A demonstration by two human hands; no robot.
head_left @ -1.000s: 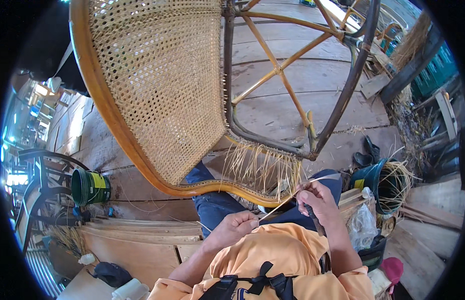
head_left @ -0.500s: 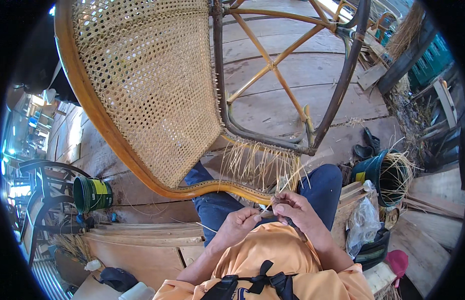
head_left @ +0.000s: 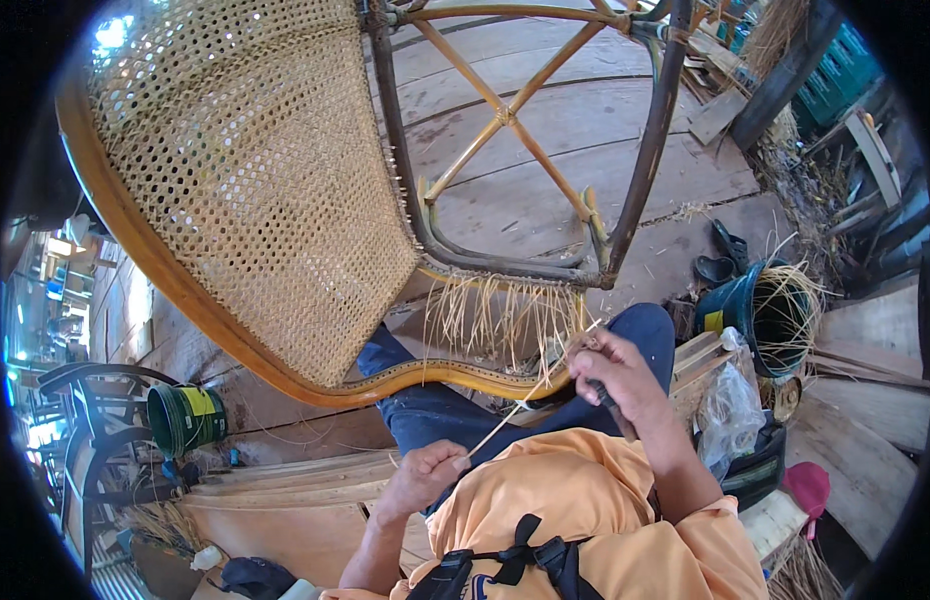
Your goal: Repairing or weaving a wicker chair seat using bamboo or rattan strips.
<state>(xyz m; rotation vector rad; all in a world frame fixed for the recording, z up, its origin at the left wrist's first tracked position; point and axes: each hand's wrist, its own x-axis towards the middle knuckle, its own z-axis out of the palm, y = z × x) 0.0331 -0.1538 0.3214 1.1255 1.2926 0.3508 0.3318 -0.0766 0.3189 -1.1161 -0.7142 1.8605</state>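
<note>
My left hand (head_left: 430,475) is closed in front of my belly, pinching one end of a pale cane strand (head_left: 500,424). The strand runs taut up and right, past the chair frame's rim to the fingertips of my right hand (head_left: 617,372). That hand is closed around a dark-handled tool (head_left: 607,398); its working end is hidden. Across my lap rests the curved wooden rim (head_left: 425,374) of a chair, drilled with small holes. Woven cane (head_left: 275,220) fills its left part, and loose cane ends (head_left: 495,315) hang as a fringe beside my right hand.
The chair's dark pole legs and crossed brace (head_left: 505,115) stand beyond. On the left is a green bucket (head_left: 185,418); on the right, another bucket (head_left: 750,315) holds cane strands. A clear plastic bag (head_left: 732,420) and black sandals (head_left: 725,255) are near it.
My hands have moved apart, the left down and left, the right up and right, stretching the strand between them. The chair appears shifted left and up in view.
</note>
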